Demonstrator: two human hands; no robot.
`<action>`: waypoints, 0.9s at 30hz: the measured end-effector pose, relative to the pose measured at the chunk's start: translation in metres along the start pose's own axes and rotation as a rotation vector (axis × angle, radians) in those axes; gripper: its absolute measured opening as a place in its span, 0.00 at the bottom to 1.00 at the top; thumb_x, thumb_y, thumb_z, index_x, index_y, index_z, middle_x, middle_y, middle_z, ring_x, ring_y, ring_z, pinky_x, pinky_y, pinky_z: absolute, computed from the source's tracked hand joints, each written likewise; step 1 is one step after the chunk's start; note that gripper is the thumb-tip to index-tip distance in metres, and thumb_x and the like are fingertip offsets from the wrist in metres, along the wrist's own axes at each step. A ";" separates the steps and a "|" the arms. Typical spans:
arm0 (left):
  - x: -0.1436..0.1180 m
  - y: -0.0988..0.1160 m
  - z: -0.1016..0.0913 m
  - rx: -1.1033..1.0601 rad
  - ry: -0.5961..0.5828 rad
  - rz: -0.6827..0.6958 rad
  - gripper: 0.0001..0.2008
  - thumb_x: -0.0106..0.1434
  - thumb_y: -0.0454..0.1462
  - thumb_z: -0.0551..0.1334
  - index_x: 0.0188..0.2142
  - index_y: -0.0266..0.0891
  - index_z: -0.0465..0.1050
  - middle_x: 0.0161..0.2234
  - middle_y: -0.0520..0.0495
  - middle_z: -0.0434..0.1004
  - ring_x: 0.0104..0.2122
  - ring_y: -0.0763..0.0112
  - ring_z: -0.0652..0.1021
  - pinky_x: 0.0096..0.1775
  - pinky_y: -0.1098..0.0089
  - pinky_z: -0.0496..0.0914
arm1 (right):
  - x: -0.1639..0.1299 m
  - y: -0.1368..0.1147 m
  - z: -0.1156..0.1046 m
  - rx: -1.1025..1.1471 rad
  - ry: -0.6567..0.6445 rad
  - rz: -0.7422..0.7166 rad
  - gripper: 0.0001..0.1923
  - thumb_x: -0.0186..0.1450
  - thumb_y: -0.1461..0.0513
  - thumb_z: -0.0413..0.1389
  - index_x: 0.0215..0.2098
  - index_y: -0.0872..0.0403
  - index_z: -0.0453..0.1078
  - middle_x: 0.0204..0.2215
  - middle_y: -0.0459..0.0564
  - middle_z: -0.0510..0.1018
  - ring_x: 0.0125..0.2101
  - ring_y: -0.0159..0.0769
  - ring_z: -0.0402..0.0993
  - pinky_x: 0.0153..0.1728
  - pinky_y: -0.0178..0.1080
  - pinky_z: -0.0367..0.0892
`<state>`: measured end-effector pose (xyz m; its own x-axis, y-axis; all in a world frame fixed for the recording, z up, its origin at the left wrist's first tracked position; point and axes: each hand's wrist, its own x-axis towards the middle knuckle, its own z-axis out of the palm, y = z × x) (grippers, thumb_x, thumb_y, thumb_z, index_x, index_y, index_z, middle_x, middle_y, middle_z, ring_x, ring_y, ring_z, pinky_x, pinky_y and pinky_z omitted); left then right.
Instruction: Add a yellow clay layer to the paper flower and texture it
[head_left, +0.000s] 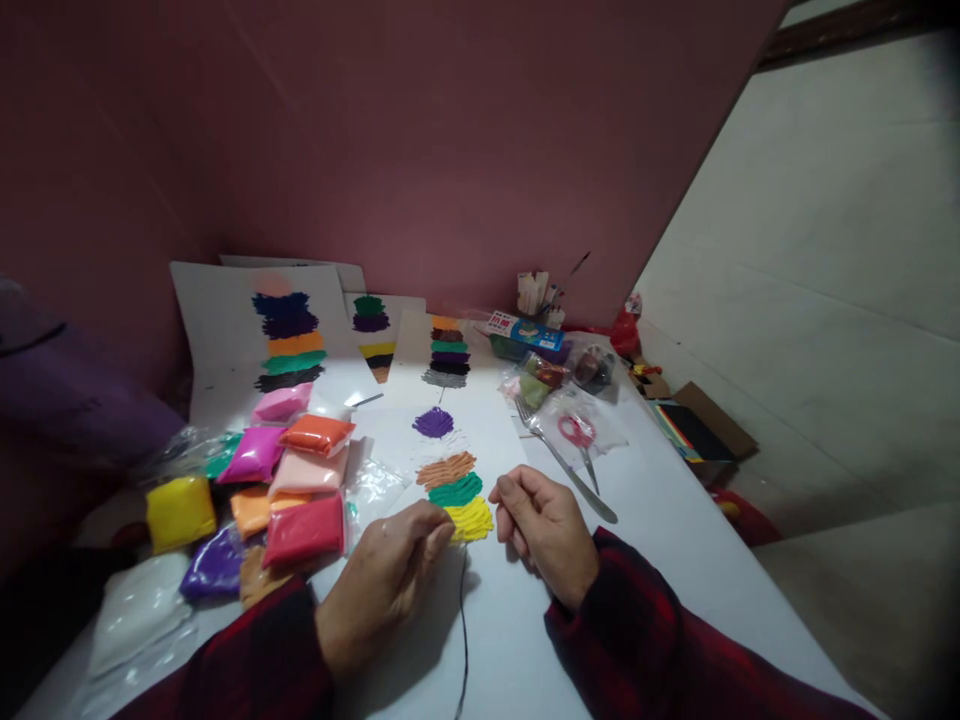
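head view of a person seated at a white table (675, 540), both hands resting at the lower centre of a white sheet (480, 440) that bore a column of textured clay patches. reading from 12 o'clock toward 6 o'clock on that sheet, the patches ran purple (433, 422), a faint white one that was hard to make out, orange (445, 469), green (455, 491) and yellow (471, 518). the left hand (390, 575) lay at 7 o'clock of the yellow patch, its fingers curled inward with the tips touching the patch's left edge; whether anything was pinched between them could not be told. the right hand (544, 530) lay at 4 o'clock of the same patch, just beside it, fingers bent into a loose fist with thumb against forefinger, and no object could be seen in it. judged from the layout, the column on this sheet was partly built, the yellow patch being the lowest and apparently the one in hand, with bare paper below it. three further sheets propped at 12 o'clock carried fuller columns, such as the tall one at 11 o'clock (289, 340). packets of coloured clay (304, 530) were heaped at 9 o'clock. a fork (562, 462) and red-handled scissors (579, 435) lay at 2 o'clock, untouched.
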<state>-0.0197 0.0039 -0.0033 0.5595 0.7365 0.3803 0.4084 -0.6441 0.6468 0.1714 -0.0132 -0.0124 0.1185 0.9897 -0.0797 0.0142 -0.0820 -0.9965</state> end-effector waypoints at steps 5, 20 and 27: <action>0.001 -0.001 0.001 -0.022 -0.039 -0.028 0.10 0.71 0.35 0.49 0.36 0.40 0.67 0.27 0.51 0.73 0.25 0.71 0.74 0.28 0.71 0.68 | 0.000 0.002 -0.001 -0.024 -0.005 -0.012 0.20 0.66 0.47 0.52 0.29 0.55 0.66 0.14 0.40 0.68 0.09 0.21 0.52 0.08 0.25 0.47; 0.004 0.002 0.001 -0.036 -0.079 -0.077 0.11 0.70 0.34 0.48 0.34 0.39 0.67 0.27 0.50 0.74 0.26 0.71 0.74 0.29 0.71 0.68 | -0.001 0.002 -0.002 -0.077 -0.005 -0.032 0.20 0.66 0.47 0.51 0.29 0.55 0.66 0.14 0.40 0.68 0.09 0.22 0.53 0.09 0.26 0.47; 0.008 0.002 0.001 -0.009 -0.126 -0.078 0.14 0.70 0.34 0.47 0.33 0.39 0.68 0.27 0.49 0.75 0.25 0.71 0.75 0.28 0.71 0.66 | 0.001 0.002 -0.001 -0.093 -0.009 -0.035 0.20 0.66 0.47 0.52 0.29 0.55 0.67 0.14 0.41 0.68 0.10 0.22 0.54 0.09 0.26 0.49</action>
<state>-0.0142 0.0078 0.0007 0.6125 0.7520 0.2436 0.4474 -0.5838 0.6775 0.1729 -0.0125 -0.0141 0.1074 0.9932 -0.0458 0.1099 -0.0576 -0.9923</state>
